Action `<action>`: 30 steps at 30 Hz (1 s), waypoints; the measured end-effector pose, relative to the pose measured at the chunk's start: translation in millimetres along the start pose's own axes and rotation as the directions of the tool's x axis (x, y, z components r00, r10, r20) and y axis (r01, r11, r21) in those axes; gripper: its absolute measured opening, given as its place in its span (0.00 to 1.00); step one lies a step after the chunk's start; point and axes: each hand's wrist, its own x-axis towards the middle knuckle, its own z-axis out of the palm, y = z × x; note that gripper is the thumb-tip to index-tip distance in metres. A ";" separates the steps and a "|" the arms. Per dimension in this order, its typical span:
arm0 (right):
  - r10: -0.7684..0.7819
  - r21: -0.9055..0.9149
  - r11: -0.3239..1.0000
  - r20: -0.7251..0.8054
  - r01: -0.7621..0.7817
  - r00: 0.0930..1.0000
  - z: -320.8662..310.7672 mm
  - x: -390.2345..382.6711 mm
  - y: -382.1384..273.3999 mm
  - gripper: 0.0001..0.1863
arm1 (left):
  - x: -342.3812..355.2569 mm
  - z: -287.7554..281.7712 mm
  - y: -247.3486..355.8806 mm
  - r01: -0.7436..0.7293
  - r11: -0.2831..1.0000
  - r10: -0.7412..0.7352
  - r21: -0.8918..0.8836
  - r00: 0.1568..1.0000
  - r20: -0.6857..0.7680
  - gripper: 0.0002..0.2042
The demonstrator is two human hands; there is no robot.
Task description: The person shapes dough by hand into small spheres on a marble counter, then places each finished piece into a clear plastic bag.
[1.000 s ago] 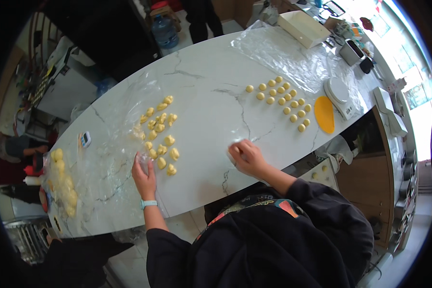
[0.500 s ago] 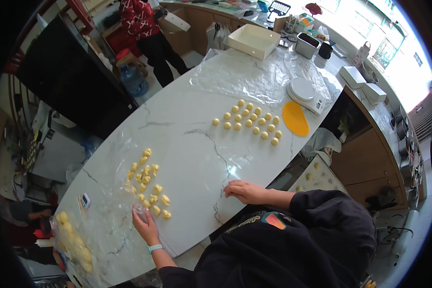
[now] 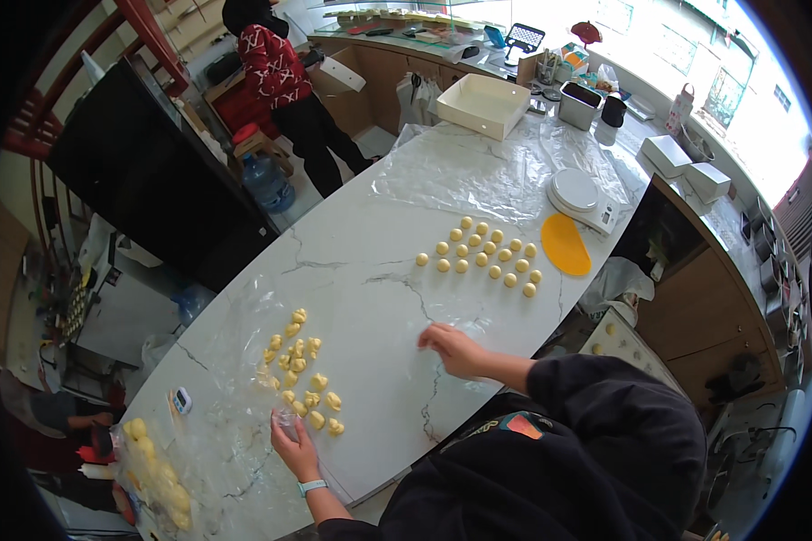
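At the near edge of the table, my left hand (image 3: pixel 295 448) grips the edge of a clear plastic film (image 3: pixel 253 311), thumb on one side and fingers on the other. Just beyond it lie several rough, twisted pieces of yellow dough (image 3: pixel 312 398), some partly under the film. My right hand (image 3: pixel 453 350) is over the bare marble near my body, its fingers curled downward; anything in them is hidden. Farther off, smooth round dough balls (image 3: pixel 461 252) stand in loose rows, apart from both hands.
An orange dough scraper (image 3: pixel 566 245) and a white scale (image 3: pixel 575 189) lie beyond the balls. More dough (image 3: pixel 158 473) sits under film at the left, near a small timer (image 3: pixel 182 400). A cream tray (image 3: pixel 484 104) stands at the far end. Another person (image 3: pixel 280 81) stands beyond the table.
My right hand has gone from lying low and flatter on the table to a curled, bent-finger shape. The left hand keeps its place by the film. The whole view has shifted slightly.
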 end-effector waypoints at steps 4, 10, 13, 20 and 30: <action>-0.174 -0.052 0.981 0.181 0.186 0.968 19.4 -14.7 1.5 0.13 | 0.3 1.7 4.4 0.036 0.999 -0.036 0.006 0.999 0.022 0.27; 0.029 -0.031 0.999 -0.098 -0.033 0.995 -15.4 -11.5 9.6 0.15 | -0.7 -1.9 5.4 0.031 0.999 -0.032 0.015 0.999 0.004 0.26; -0.028 -0.018 0.999 0.031 0.029 0.999 9.1 12.4 8.3 0.14 | 2.5 -0.8 5.5 0.010 1.000 -0.010 0.006 1.000 0.008 0.27; 0.042 -0.095 0.994 -0.111 -0.053 0.993 -12.0 -36.5 3.6 0.12 | -1.2 -4.7 4.9 0.005 1.000 -0.006 -0.020 1.000 -0.015 0.26; 0.037 -0.106 0.993 -0.132 -0.052 0.991 -11.0 -43.4 -0.8 0.10 | 1.3 -1.2 1.6 0.036 0.999 -0.036 -0.034 0.999 0.002 0.26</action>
